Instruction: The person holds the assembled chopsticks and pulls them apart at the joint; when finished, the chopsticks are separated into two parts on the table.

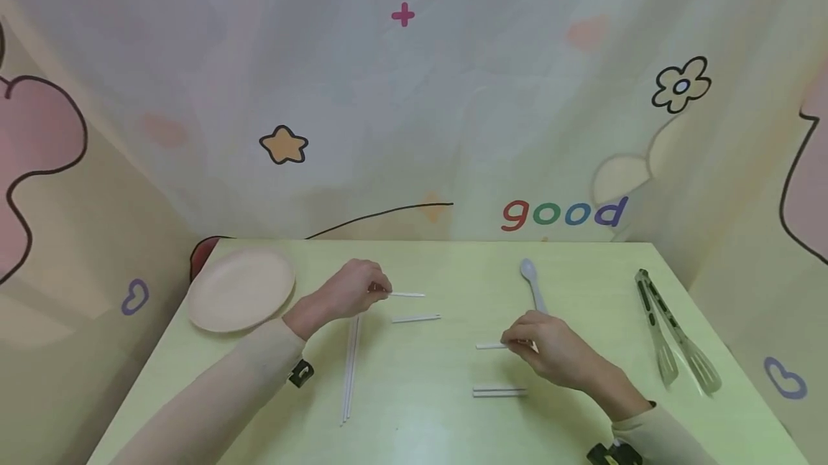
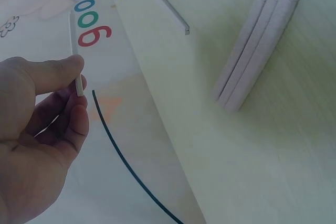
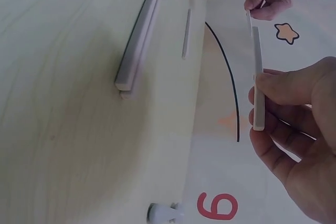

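Observation:
My left hand (image 1: 351, 288) pinches one end of a thin white stick (image 1: 409, 295), held above the table and pointing right. Between thumb and fingers, my right hand (image 1: 559, 350) holds another short white stick (image 3: 258, 56), raised off the surface. A short white stick (image 1: 416, 319) lies on the table just below the left hand's stick. Two more short sticks (image 1: 499, 392) lie side by side in front of the right hand. Longer white sticks (image 1: 350, 371) are grouped together below the left wrist, running toward me.
A cream plate (image 1: 242, 291) sits at the table's back left. Behind the right hand lies a pale spoon (image 1: 530, 274), its handle partly hidden. Tongs (image 1: 673, 328) with slotted ends rest near the right edge. A printed cloth (image 1: 414, 127) encloses the back and sides.

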`<state>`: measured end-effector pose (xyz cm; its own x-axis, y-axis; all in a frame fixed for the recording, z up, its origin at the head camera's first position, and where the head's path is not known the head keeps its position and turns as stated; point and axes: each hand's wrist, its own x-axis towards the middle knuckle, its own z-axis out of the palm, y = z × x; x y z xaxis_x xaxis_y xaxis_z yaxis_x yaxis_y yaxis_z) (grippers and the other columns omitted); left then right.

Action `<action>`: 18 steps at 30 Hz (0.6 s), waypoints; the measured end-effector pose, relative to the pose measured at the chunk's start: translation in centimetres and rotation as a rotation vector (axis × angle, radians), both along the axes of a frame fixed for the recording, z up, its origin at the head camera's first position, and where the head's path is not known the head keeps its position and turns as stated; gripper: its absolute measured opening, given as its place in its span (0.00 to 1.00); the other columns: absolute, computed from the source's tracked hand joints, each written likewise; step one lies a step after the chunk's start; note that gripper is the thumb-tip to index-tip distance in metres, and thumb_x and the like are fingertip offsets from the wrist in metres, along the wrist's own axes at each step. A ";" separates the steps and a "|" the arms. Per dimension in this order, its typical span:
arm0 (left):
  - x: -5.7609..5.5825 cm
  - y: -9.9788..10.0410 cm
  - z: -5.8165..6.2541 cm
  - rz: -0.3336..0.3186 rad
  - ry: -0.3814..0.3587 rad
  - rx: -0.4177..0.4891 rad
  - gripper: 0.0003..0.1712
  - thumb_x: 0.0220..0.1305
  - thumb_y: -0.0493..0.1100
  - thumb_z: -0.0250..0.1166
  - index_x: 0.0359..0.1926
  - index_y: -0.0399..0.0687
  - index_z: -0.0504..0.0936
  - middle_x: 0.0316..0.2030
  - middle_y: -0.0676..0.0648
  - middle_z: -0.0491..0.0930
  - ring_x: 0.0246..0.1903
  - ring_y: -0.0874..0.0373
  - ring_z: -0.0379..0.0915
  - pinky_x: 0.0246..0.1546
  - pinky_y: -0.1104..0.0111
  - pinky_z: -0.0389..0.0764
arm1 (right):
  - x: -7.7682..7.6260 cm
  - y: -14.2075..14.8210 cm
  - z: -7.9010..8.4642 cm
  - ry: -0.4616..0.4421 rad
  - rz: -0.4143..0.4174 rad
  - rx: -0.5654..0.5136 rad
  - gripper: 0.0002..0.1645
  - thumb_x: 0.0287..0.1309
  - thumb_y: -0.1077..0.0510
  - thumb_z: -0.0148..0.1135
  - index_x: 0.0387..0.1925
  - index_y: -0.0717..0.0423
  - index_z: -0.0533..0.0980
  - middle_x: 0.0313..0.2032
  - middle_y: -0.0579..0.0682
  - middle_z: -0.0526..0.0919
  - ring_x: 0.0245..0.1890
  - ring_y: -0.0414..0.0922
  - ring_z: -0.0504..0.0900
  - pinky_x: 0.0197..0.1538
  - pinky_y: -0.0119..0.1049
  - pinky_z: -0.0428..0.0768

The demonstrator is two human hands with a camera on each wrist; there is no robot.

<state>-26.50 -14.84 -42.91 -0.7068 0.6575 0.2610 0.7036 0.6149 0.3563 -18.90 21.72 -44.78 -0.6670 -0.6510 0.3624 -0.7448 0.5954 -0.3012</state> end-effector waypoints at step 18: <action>-1.4 1.6 -2.2 0.044 -0.021 -0.032 0.08 0.59 0.30 0.63 0.36 0.38 0.88 0.32 0.46 0.86 0.32 0.59 0.79 0.36 0.69 0.80 | 0.4 0.0 -1.9 0.012 0.057 -0.025 0.11 0.48 0.69 0.70 0.29 0.49 0.84 0.29 0.36 0.83 0.32 0.34 0.77 0.34 0.27 0.76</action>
<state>-27.91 -13.25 -45.13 -0.7405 0.6331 0.2254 0.6679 0.6564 0.3507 -18.48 21.72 -46.71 -0.6247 -0.6783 0.3868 -0.7808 0.5448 -0.3057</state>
